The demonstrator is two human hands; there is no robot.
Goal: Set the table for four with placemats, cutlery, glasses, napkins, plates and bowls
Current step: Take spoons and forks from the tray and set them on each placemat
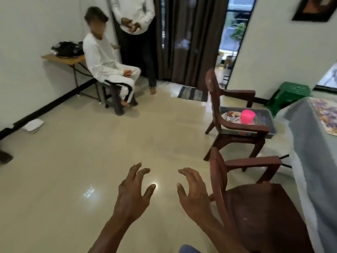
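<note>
My left hand (134, 189) and my right hand (193, 189) hover over the floor at the bottom centre, fingers spread and loosely bent, holding nothing. To the right, a grey tub (268, 114) sits on the seat of the far brown chair (217, 99). Inside it are a pink cup (247, 116) and patterned items I cannot make out. A floral placemat (326, 115) lies on the table, which is draped in a grey cloth (310, 161), at the right edge. My right hand is just left of the near brown chair (255, 207).
A seated person in white (107, 63) and a standing person (136, 24) are at the back left, beside a small wall table (62, 60). A green stool (290, 94) stands behind the table. Dark curtains and a doorway are at the back. Open tiled floor lies ahead.
</note>
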